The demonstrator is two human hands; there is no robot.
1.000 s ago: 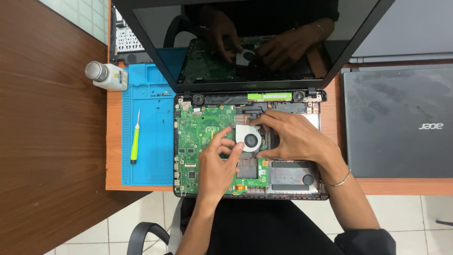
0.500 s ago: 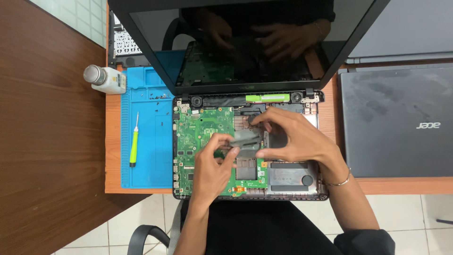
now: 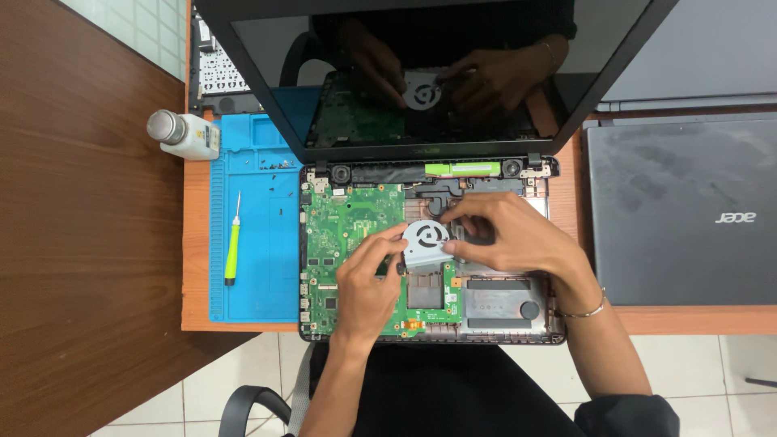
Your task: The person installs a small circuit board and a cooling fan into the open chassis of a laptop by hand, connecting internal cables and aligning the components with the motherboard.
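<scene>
**Fan gripped by both hands over the opened laptop**

Gripped between the two hands, the cooling fan (image 3: 424, 243) is held just above the middle of the opened laptop base (image 3: 429, 243), its round silver face turned up toward the camera. The left hand (image 3: 368, 283) is closed on the fan's lower left corner, thumb and forefinger pinched against its edge. The right hand (image 3: 514, 239) is closed on the fan's right side, its fingers curled over the top and right edge. How far the fan is lifted clear of the base cannot be told from above.

Beneath and to the left of the fan, the green circuit board (image 3: 348, 235) is exposed, and a grey metal plate (image 3: 502, 299) is seen at the lower right of the base. The raised dark screen (image 3: 437, 73) reflects both hands and the fan. A thin bracelet (image 3: 584, 310) is worn on the right wrist.

A blue work mat (image 3: 255, 235) is laid just left of the laptop, with a green-handled screwdriver (image 3: 233, 243) lying on it and small dark screws (image 3: 275, 164) scattered near its top. A small white bottle (image 3: 184, 132) with a metal cap is lying on its side at the mat's upper left corner. A closed dark laptop (image 3: 684, 210) is set to the right on the wooden table (image 3: 89, 243).
</scene>
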